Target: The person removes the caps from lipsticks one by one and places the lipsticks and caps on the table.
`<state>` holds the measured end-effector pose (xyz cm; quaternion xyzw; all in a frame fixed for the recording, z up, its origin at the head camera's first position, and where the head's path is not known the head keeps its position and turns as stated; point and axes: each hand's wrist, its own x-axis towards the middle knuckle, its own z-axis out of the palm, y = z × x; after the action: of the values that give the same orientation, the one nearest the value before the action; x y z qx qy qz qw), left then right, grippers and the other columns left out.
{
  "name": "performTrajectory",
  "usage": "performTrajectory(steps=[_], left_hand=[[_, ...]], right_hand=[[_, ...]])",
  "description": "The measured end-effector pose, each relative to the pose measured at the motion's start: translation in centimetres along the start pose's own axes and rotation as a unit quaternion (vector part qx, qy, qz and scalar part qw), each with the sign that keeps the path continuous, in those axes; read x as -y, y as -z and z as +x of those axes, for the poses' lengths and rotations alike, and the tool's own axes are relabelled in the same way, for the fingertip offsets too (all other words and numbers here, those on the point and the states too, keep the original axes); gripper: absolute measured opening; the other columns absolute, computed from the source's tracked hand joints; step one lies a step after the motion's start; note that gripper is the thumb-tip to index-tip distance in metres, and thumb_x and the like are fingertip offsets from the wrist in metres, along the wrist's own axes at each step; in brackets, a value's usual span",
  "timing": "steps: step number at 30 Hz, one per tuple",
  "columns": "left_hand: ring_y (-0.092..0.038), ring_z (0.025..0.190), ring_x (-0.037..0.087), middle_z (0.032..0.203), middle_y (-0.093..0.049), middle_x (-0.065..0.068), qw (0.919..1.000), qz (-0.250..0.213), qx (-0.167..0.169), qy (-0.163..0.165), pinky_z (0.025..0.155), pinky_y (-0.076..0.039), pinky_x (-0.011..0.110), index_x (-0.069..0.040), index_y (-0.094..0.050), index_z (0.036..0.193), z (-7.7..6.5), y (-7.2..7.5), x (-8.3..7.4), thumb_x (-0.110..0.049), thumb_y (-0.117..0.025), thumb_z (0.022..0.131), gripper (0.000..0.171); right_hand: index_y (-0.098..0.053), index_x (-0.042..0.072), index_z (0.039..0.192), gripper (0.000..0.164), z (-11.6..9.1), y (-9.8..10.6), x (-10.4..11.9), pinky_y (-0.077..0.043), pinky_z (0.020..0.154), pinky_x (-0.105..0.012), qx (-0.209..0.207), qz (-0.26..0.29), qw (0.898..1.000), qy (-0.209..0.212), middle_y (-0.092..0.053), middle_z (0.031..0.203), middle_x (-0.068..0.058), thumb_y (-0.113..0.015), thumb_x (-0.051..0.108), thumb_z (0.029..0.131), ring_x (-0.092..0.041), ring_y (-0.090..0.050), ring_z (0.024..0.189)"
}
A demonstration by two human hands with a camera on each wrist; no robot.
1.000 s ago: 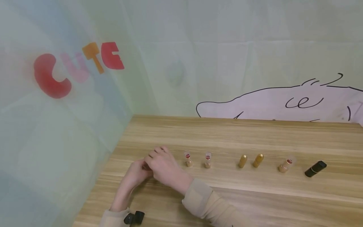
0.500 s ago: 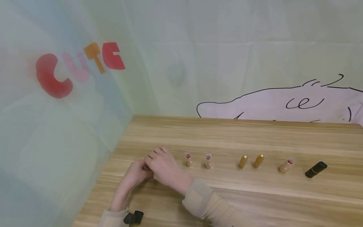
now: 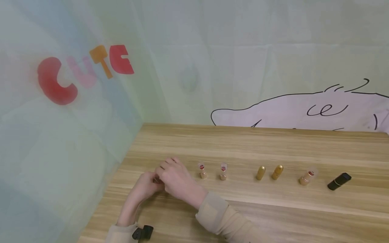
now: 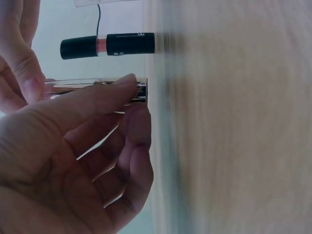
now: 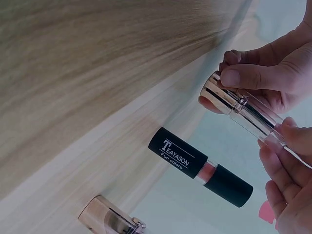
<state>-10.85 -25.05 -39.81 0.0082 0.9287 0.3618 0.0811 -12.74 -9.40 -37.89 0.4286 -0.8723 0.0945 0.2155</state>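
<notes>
Pinching one lipstick (image 5: 232, 102): left hand (image 3: 146, 185) and right hand (image 3: 175, 177). Standing rightward: two gold tubes (image 3: 260, 173) (image 3: 277, 172).

Gold-based lipstick (image 5: 240, 104), clear cap (image 5: 259, 122) over its top, upright, fingers (image 5: 251, 77) at both ends

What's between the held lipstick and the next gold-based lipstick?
Right wrist view: a black TEAYASON lipstick stands between the held lipstick and the gold-based lipstick.

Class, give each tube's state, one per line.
Held lipstick: cap on, gripped between left hand and right hand.
Black TEAYASON lipstick: closed, upright.
Leftmost untouched clear-capped lipstick: closed, upright.
Next clear-capped lipstick: closed, upright.
Left gold tube: closed, upright.
Right gold tube: closed, upright.
Rightmost clear-capped lipstick: closed, upright.
Rightmost black tube: closed, upright.
</notes>
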Motion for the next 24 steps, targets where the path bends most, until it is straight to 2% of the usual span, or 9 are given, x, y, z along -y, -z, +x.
performTrajectory(steps=[8,13,19,24], left_hand=[[-0.063,0.080,0.017,0.089,-0.072,0.010,0.9994,-0.015,0.001,-0.033,0.070,-0.051,0.030,-0.001,-0.071,0.094,-0.2,0.6,0.0,-0.002,-0.072,0.077,0.017],[-0.062,0.077,0.015,0.085,-0.071,0.009,0.9991,0.003,0.003,-0.041,0.068,-0.050,0.030,-0.001,-0.072,0.091,0.0,0.5,0.1,-0.001,-0.071,0.076,0.014],[-0.063,0.076,0.016,0.084,-0.072,0.009,0.9996,0.009,0.005,-0.028,0.068,-0.051,0.031,-0.002,-0.072,0.088,0.0,0.2,0.0,-0.001,-0.070,0.076,0.012],[-0.068,0.084,0.023,0.091,-0.074,0.012,0.9996,0.005,0.006,-0.026,0.074,-0.054,0.037,-0.001,-0.073,0.092,0.0,0.1,-0.1,-0.002,-0.072,0.077,0.015]], right_hand=[[-0.070,0.019,0.094,0.022,0.6,1.0,-0.3,-0.042,0.092,-0.027,-0.029,-0.002,1.000,0.005,-0.070,0.096,0.009,-0.073,0.011,0.073,-0.011,-0.060,0.095],[-0.070,0.019,0.095,0.025,0.6,1.3,-0.3,-0.042,0.092,-0.027,-0.022,-0.011,1.000,0.005,-0.069,0.098,0.009,-0.075,0.014,0.071,-0.011,-0.059,0.096],[-0.070,0.019,0.098,0.029,0.4,1.4,-0.3,-0.042,0.092,-0.027,-0.012,-0.017,1.000,0.004,-0.069,0.100,0.009,-0.076,0.016,0.070,-0.011,-0.059,0.097],[-0.069,0.020,0.095,0.025,0.3,1.5,-0.3,-0.041,0.090,-0.026,-0.012,-0.016,1.000,-0.002,-0.068,0.098,0.010,-0.076,0.017,0.071,-0.011,-0.058,0.096]])
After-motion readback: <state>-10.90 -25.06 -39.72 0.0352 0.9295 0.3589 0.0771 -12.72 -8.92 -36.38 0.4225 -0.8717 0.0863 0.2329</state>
